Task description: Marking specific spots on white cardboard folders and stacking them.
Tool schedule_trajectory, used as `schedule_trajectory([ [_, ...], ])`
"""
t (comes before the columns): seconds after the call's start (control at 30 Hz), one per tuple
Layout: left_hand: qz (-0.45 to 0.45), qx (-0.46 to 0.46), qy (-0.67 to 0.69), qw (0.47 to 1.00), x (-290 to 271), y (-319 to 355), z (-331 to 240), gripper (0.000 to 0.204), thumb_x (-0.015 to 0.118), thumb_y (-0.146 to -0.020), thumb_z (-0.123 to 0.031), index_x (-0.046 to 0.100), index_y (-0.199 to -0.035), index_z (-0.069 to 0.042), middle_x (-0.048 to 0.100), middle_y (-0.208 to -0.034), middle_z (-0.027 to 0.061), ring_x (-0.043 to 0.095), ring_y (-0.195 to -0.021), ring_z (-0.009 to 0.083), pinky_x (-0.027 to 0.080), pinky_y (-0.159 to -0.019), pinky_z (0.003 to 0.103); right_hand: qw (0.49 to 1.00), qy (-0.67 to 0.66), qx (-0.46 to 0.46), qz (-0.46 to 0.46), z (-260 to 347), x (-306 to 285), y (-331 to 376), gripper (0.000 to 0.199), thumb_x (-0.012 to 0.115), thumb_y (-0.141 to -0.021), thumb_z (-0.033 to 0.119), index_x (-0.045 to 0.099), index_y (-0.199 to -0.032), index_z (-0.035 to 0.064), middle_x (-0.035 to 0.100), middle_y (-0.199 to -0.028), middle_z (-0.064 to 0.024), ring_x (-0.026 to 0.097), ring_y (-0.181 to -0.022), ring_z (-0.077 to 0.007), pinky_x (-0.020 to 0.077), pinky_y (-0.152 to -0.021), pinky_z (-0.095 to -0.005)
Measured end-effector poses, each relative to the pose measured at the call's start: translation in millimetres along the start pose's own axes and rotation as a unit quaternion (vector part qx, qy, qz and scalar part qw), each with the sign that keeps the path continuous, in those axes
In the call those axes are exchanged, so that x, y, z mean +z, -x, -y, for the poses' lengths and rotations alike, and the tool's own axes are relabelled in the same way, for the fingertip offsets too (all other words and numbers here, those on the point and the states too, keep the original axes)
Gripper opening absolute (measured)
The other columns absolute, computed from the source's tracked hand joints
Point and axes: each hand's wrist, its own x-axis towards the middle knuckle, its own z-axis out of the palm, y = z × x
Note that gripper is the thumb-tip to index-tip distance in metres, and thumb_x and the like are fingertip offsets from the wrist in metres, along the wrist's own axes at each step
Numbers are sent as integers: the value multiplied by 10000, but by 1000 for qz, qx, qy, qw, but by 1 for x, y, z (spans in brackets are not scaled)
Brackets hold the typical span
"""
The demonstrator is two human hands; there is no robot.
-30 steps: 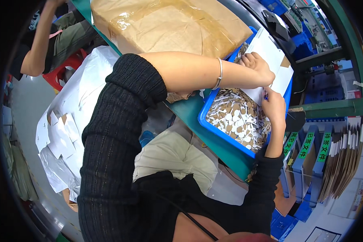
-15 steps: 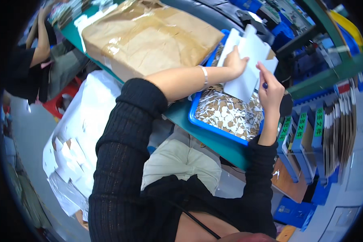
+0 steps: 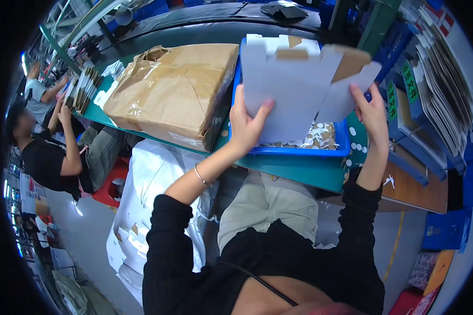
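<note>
Green bench (image 3: pixel 294 170): flat white carton (image 3: pixel 299 89) pinched between left hand (image 3: pixel 247 123), right hand (image 3: pixel 373 113).

Black ribbed sleeves, khaki trousers, thin wrist bangle (image 3: pixel 201 176).

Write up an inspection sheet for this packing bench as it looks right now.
Surface: green bench, crowded.
Job's things: flat white carton blank held up over blue tray of small paper pieces.
Clutter: big brown-paper parcel; white sheets in a bag by the knees.
Hands: left hand grips the blank's left edge; right hand its right edge.
Cables: nothing seen.
Surroundings: stacked flat cartons on the right; seated co-workers on the left.
</note>
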Motion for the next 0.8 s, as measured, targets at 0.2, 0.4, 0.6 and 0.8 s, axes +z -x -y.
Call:
schedule_trajectory([
  [0.2, -91, 89, -78, 989, 15, 20, -1, 299, 558, -818, -112, 414, -1054, 1, 535, -918, 129, 531, -745, 175, 439, -668, 275, 993, -78, -62, -61, -43, 12, 19, 417, 568, -850, 279, 449, -1161, 28, 494, -747, -20, 345, -480, -26, 236, -397, -141],
  [0.4, 4, 13, -87, 996, 3, 27, 13, 309, 568, -811, -115, 409, -1049, 1, 550, -796, 119, 526, -616, 167, 435, -555, 260, 995, -85, -38, -23, -48, 6, 26, 461, 557, -853, 242, 394, -1229, 30, 544, -1051, -134, 523, -826, -161, 385, -583, -187],
  [0.6, 64, 29, -52, 996, -5, -3, 5, 295, 563, -819, -141, 409, -1026, 1, 546, -702, 101, 507, -520, 153, 418, -469, 235, 980, -69, -145, -119, -23, 10, 23, 421, 596, -820, 145, 433, -1195, 42, 551, -1037, -99, 492, -782, -123, 395, -663, -193],
  [0.8, 66, -145, -70, 985, 13, -26, 34, 290, 555, -818, -145, 403, -991, 32, 549, -774, 158, 530, -567, 182, 437, -484, 255, 818, -346, -389, -243, 2, 8, 66, 443, 252, -913, 417, 486, -767, 71, 454, -675, -43, 282, -439, -83, 219, -396, -217],
])
